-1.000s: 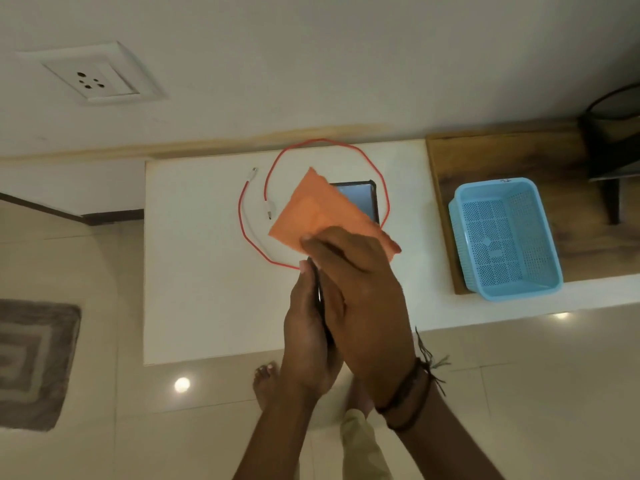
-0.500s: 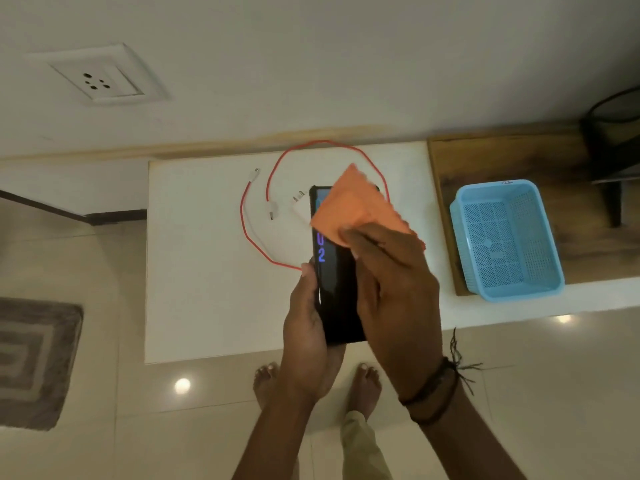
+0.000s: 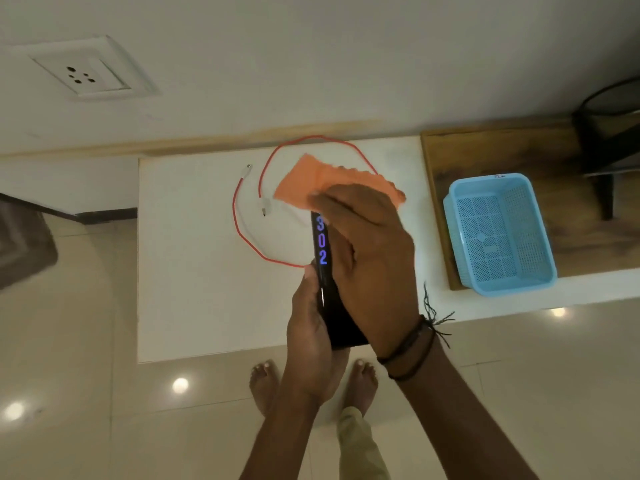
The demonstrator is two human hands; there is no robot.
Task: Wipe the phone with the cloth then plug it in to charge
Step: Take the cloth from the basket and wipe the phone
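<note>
My left hand grips a black phone by its lower half and holds it above the white table. Blue digits glow on the strip of screen that shows. My right hand lies flat over most of the screen and presses an orange cloth against the phone's upper part. The cloth sticks out beyond my fingertips. A red charging cable with white plugs lies looped on the table behind the phone. A white wall socket sits on the wall at upper left.
A light blue plastic basket stands on a wooden board at the table's right end. A dark metal stand is at the far right. My bare feet are on the tiled floor, with a grey mat at the left.
My right hand slid the cloth across the phone's face, from low over the phone up to its top end. More of the lit screen edge shows now. The left hand kept its grip.
</note>
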